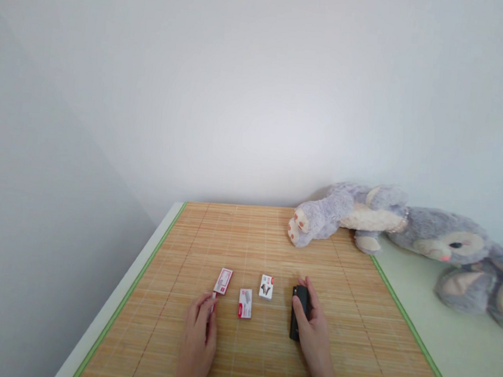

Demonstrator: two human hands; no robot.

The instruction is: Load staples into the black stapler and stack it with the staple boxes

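My left hand [201, 324] is closed, thumb and fingers pinching a small white piece [213, 296] that they mostly hide. Right at its upper end lies a red-and-white staple box [223, 281]; I cannot tell whether the two are joined. My right hand [313, 324] is wrapped round a black stapler [295, 325], thumb on top and fingers along the far side. Between the hands are two more small boxes: a white and red one with a staple picture [245, 303], and a white one showing black clips [267, 287].
A bamboo mat [237, 235] with green edging covers most of the white table [455, 342]. At the back right, a grey plush rabbit [374, 216] lies on its side across the mat's corner and the table. A plain wall [243, 92] rises behind.
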